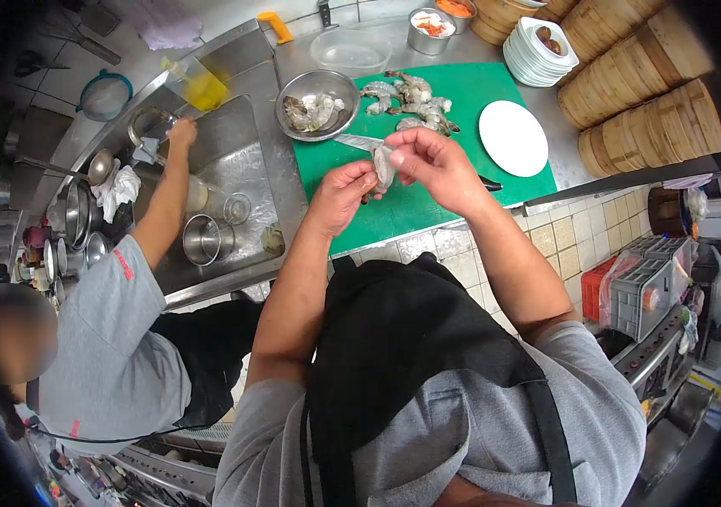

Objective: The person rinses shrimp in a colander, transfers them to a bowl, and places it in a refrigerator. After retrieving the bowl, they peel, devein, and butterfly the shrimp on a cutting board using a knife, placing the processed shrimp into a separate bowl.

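Over the green cutting board [428, 224], both of my hands meet at one peeled grey shrimp [383, 169]. My left hand [342, 196] pinches its lower end between thumb and fingers. The fingertips of my right hand [435, 167] close on its upper side. A knife [359, 142] passes behind my right hand, its blade showing to the left and its black handle to the right. Several shrimp [415, 93] lie heaped at the far part of the board. Left of them, a metal bowl [316, 78] holds more shrimp pieces. On the board's right stands a white plate [513, 139].
At left, a co-worker [115, 338] reaches a hand to the faucet over the metal sink [246, 182], where a metal pot [206, 240] sits. Bamboo steamers [652, 127] and stacked white dishes [538, 52] line the right. A clear plastic container [350, 51] stands behind the bowl.
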